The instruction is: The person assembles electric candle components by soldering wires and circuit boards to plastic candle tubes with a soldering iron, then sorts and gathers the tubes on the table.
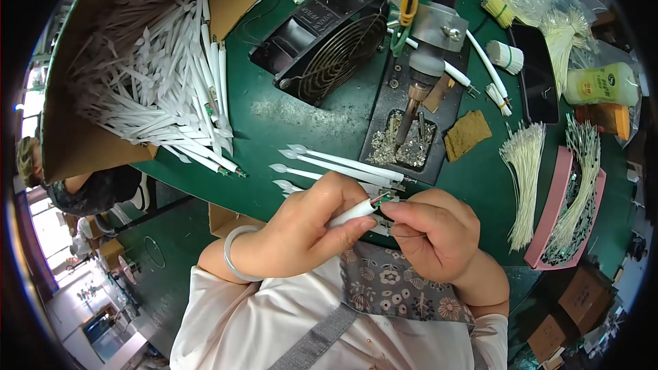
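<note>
My left hand [319,223] is closed around a white candle-shaped plastic tube [354,213], its open end facing right. A reddish wire and a small green circuit board [385,199] show at that end. Pinched against the board are the thumb and fingers of my right hand [436,233]; a thin dark strand shows below them. Just beyond my hands, several white tubes with flame-shaped tips [343,164] lie side by side, partly hidden by my left hand.
A soldering iron [417,92] on a stand points down into a solder tray [389,160]. A black fan [322,41] stands behind. At left is a cardboard box [58,113] full of white tubes. At right lie wire bundles [524,185], a pink box [545,236] and a phone [538,75].
</note>
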### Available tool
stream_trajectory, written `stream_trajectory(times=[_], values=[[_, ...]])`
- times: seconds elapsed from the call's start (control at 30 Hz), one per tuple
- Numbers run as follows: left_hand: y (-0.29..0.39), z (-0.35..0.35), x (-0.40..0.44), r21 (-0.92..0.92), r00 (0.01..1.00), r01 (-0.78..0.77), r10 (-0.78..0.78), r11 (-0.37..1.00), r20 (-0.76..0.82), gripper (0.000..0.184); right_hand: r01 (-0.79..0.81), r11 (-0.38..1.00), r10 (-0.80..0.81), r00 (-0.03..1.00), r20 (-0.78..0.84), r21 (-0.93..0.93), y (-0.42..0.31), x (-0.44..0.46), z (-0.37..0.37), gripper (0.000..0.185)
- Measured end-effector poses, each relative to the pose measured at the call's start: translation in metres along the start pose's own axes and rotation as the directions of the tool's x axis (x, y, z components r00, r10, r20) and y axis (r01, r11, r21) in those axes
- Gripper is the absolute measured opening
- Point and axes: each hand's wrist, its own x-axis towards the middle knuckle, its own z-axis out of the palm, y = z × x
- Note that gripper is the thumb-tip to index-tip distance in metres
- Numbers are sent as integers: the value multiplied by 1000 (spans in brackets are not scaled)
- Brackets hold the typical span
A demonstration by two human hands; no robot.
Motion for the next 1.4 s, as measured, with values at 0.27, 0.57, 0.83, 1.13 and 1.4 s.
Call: stream_trajectory(times=[0.27, 0.57, 0.83, 1.13, 1.4], values=[[-2, 3, 2, 0, 1000, 5, -5, 1000, -13, 20, -12, 999, 12, 1000, -23, -32, 2, 0, 2, 25], [8, 3, 6, -178, 996, 94, -93, 980, 15, 12, -48, 998, 48, 999, 1, 34, 0, 4, -1, 22], [6, 0, 8, -289, 984, 176, -156, 941, 89, 9, -39, 999, 38, 996, -84, -18, 1, -1, 7, 24], [0, 2, 8, -325, 968, 224, -172, 919, 182, 13, 128, 939, -141, 990, -18, -318, 4, -7, 5, 26], [6, 6, 8, -309, 985, 171, -154, 936, 80, 10, 227, 893, -275, 959, -71, -390, 16, -8, 16, 24]])
